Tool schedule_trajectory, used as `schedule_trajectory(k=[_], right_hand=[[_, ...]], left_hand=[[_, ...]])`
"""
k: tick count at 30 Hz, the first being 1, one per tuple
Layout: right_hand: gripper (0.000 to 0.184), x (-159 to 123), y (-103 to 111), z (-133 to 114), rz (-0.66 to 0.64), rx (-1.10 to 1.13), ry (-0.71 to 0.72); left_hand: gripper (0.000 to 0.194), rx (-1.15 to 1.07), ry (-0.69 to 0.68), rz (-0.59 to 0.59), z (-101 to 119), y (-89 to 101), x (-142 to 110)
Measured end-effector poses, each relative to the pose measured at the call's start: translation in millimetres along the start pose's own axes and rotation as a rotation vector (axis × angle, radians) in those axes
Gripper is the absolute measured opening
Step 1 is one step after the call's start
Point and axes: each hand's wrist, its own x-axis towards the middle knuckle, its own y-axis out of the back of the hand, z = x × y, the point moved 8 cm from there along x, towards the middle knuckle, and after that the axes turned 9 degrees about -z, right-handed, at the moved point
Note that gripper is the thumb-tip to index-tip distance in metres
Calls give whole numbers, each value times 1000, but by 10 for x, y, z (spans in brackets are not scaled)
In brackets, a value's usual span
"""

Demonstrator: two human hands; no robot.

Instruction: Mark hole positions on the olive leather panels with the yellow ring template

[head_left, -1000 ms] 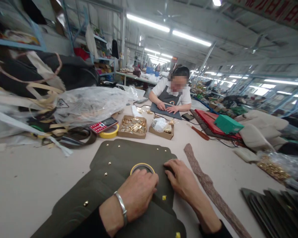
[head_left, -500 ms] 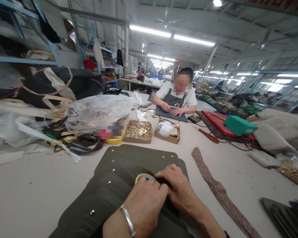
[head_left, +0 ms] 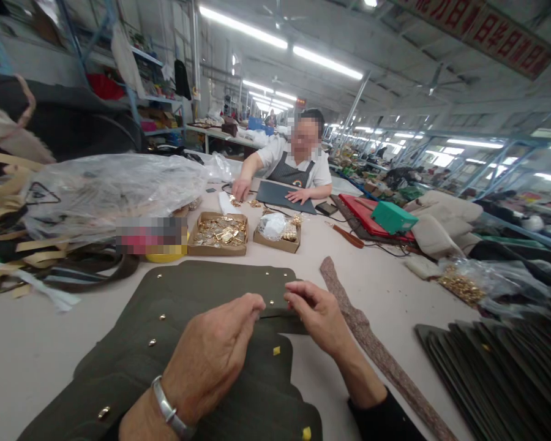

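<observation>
The olive panels (head_left: pixel 248 398) lie overlapped beneath and between my hands, running back toward me. Gold studs (head_left: pixel 152 343) already sit on several of them, left of my left hand (head_left: pixel 211 346) and just beyond both hands, so I judge that part done at those spots. Bits of yellow tape (head_left: pixel 277 351) mark places near the right-hand edges, below my right hand (head_left: pixel 319 312); whether anything is still due there I cannot tell. A stack of dark panels (head_left: pixel 496 373) stands well to the right of my right hand; how finished those are, I can't make out.

My left hand is curled, its fingers drawn together over the panels. My right hand has thumb and forefinger nearly meeting, just apart from the left fingertips. A thin dark edge runs between them, but I cannot tell whether either hand has hold of it or of something small.

For room, the pale surface (head_left: pixel 32 343) shows to the left of the panels. To the right only a narrow strip lies between my right hand and the speckled brown strip (head_left: pixel 356 321). Ahead, the cardboard box of gold fittings (head_left: pixel 218 250) stands near the panels' far edge, so reaching forward looks tighter.
</observation>
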Motion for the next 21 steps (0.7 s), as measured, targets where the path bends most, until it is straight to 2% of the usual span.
schedule_trajectory(k=[2,4,7,11,16,21], right_hand=[[19,2,24,27,-9,48,-24],[18,-15,-17,-50,-54,72,7],[16,-75,-121,-329,-116,15,160],[22,-170,-232,-646,-127,-146,371],[14,-220,-268,-738,-76,-280,501],[16,-266,-329,-745,-32,-381,589]], left_hand=[[20,-29,-17,35,-19,17,2],[23,-13,-40,66,-22,28,-1],[33,60,-60,45,-15,-11,-9],[40,136,-66,19,-6,-60,-39],[41,219,-107,-1,55,-117,-45],[37,284,-80,-63,45,-181,-25]])
